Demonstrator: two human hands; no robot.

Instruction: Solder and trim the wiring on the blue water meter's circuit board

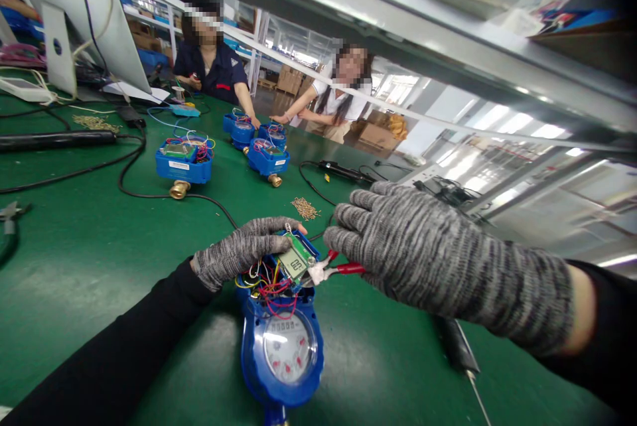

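Observation:
A blue water meter (249,359) with a round dial lies on the green bench in front of me. Its electronics box stands uncovered, showing a green circuit board (304,248) with a small display and a tangle of red, yellow and white wires (271,293). My left hand (243,247), in a grey knit glove, is closed around the far end of the box, fingers at the board. In my right hand (398,247), gloved alike, are red-handled pliers (351,269). Their jaws touch the board's right edge; what lies between them I cannot make out.
A pile of small screws (304,208) lies beyond the meter. Another open blue meter (183,160) stands at left, with several more near two people across the bench. Black cables cross the green bench (89,227). A black-handled tool (455,345) lies under my right forearm. A metal shelf beam (348,21) spans overhead.

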